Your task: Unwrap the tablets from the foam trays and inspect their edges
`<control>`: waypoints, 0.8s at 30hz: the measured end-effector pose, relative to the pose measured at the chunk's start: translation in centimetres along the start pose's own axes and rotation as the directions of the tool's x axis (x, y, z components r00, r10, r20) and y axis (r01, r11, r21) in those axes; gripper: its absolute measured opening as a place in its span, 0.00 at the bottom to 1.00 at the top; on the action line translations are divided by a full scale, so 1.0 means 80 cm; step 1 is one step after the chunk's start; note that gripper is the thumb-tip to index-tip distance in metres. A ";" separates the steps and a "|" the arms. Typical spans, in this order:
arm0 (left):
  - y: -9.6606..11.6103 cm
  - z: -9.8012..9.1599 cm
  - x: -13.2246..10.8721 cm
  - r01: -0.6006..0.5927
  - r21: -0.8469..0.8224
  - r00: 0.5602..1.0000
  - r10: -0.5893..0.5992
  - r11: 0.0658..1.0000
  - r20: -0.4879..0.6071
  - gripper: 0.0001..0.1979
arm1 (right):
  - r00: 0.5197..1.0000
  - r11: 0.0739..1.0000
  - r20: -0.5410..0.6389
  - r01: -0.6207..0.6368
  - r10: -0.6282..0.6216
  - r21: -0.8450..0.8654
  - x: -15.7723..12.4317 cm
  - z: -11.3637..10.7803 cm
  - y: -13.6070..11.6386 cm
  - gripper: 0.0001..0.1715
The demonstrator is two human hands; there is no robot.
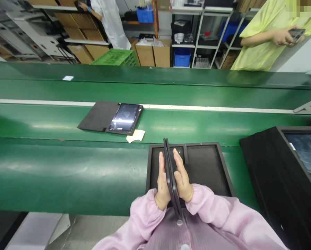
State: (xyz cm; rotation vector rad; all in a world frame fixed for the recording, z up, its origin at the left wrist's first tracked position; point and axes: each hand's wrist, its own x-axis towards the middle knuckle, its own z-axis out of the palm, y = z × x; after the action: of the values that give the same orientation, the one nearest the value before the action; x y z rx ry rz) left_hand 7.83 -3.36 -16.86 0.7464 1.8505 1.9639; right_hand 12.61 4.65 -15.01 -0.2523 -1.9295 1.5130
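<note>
Two thin black tablet-like slabs [170, 173] stand on edge, side by side, in front of my chest; their broad faces are turned away from view. My left hand [163, 184] presses flat against the left side, fingers stretched along it. On the opposite side my right hand [182, 178] presses with its palm, so the slabs are held between both hands. Below them lies a shallow black foam tray [204, 166] with a raised divider near its far edge; my hands and sleeves hide part of it.
On the green bench [67, 173], a tablet [125, 118] lies in an opened black foam case [98, 116], beside a yellow paper piece [136, 135]. A stack of black trays [261, 173] with a screen on top stands at right. Two people are beyond the bench.
</note>
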 end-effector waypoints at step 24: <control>0.015 -0.005 0.004 -0.052 -0.025 0.997 0.054 0.998 0.063 0.31 | 0.966 0.934 -0.053 -0.229 0.252 0.273 0.029 0.005 0.004 0.29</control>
State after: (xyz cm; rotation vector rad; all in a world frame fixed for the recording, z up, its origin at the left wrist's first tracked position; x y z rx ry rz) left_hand 7.48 -3.59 -15.61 0.8494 1.7849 1.9672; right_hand 10.54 5.68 -14.44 -0.4416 -1.6506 1.8679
